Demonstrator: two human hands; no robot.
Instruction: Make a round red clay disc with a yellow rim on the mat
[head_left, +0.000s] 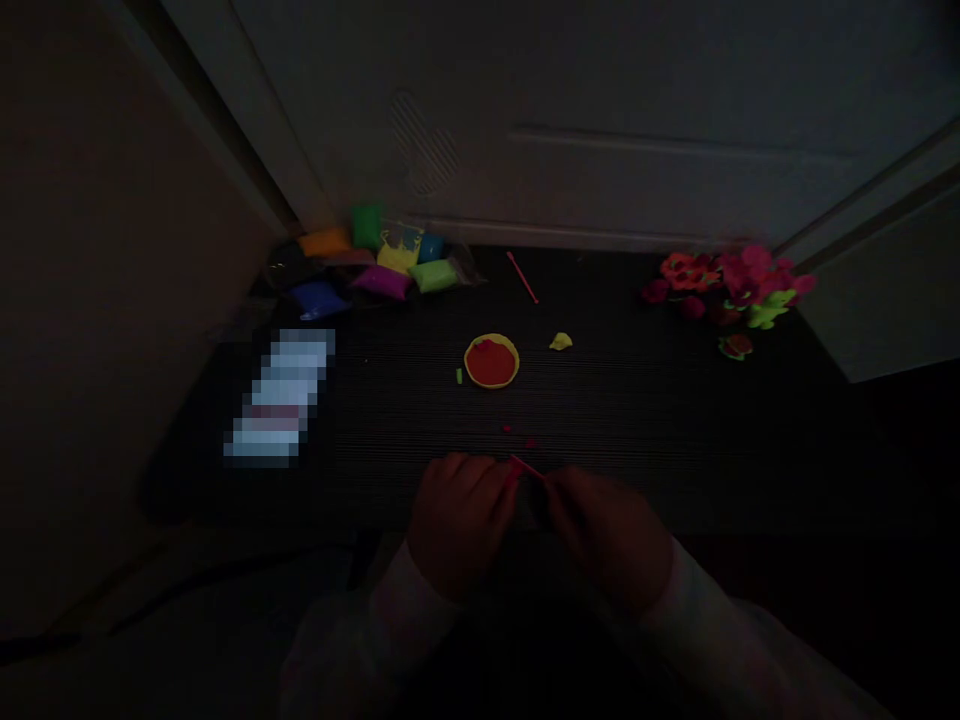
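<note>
My right hand (pixel 611 535) is closed around a thin pink modelling stick (pixel 530 468), whose tip points left. Between the fingers of my left hand (pixel 461 515) is a small piece of pink clay (pixel 514 470), and the stick's tip meets it. Two tiny red clay bits, one of them a red crumb (pixel 507 429), lie just beyond my hands. Farther off sits a flat red clay disc (pixel 491 365) with a yellow rim and a darker red lump on it. Beside it are a small green clay piece (pixel 459 376) and a yellow clay scrap (pixel 561 342).
Soft packets of coloured clay (pixel 382 281) are heaped at the back left. A bright, blurred-out screen (pixel 281 395) lies at the left. Another pink stick (pixel 523 277) rests near the wall. Several clay figures and flowers (pixel 754 272) stand at the back right of the dark table (pixel 637 400).
</note>
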